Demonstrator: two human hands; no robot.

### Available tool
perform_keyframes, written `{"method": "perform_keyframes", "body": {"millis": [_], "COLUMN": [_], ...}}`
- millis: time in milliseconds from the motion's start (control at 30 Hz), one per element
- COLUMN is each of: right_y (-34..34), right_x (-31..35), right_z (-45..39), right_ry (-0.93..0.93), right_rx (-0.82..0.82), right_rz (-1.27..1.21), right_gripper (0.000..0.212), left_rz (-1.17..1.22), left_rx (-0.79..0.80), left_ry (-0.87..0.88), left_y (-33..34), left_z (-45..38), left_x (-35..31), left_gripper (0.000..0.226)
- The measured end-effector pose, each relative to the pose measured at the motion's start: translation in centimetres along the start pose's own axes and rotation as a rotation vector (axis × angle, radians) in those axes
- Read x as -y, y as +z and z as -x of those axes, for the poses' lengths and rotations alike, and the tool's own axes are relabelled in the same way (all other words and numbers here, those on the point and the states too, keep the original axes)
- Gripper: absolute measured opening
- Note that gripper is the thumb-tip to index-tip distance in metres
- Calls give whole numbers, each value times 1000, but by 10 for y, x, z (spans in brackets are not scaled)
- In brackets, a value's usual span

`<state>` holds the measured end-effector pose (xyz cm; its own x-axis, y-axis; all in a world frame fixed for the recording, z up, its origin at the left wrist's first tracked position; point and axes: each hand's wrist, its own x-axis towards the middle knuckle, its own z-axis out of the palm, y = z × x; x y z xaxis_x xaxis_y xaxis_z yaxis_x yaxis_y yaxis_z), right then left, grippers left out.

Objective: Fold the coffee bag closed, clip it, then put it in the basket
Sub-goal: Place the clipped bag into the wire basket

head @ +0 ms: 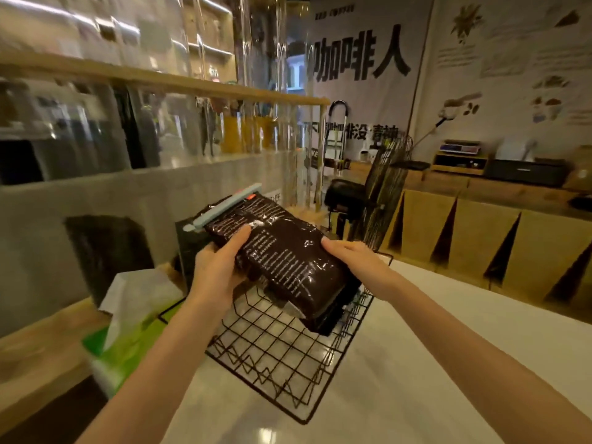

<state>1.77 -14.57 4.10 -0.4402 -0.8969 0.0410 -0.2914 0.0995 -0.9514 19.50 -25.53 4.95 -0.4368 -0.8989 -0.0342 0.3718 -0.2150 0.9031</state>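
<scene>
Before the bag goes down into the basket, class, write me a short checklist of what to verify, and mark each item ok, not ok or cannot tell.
1. Clip sits across the bag's folded top end: ok.
2. Clip fully snapped shut: cannot tell.
3. Left hand and right hand both grip the coffee bag: ok.
4. Bag is over the wire basket: ok.
5. Basket floor free where the bag will land: ok on the near side; under the bag, cannot tell.
6. Tissue box stands outside the basket: ok.

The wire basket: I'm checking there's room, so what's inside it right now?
The wire basket shows bare grid at the near end; the coffee bag, in both hands, dips into and hides the far end.
</scene>
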Motion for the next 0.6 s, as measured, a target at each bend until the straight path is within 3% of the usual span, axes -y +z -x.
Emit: {"method": "perform_keyframes", "body": {"millis": [600], "right_y": [5], "right_x": [-34], "right_z": [-25], "right_ry": [236], "right_rx": [352], "right_rz": [300], "right_gripper": [32], "left_rz": [-217], "left_rx": [73], "left_ry": [-170], "left_y": [-28], "left_z": [-27], "left_x": [27], "left_gripper": [45]}}
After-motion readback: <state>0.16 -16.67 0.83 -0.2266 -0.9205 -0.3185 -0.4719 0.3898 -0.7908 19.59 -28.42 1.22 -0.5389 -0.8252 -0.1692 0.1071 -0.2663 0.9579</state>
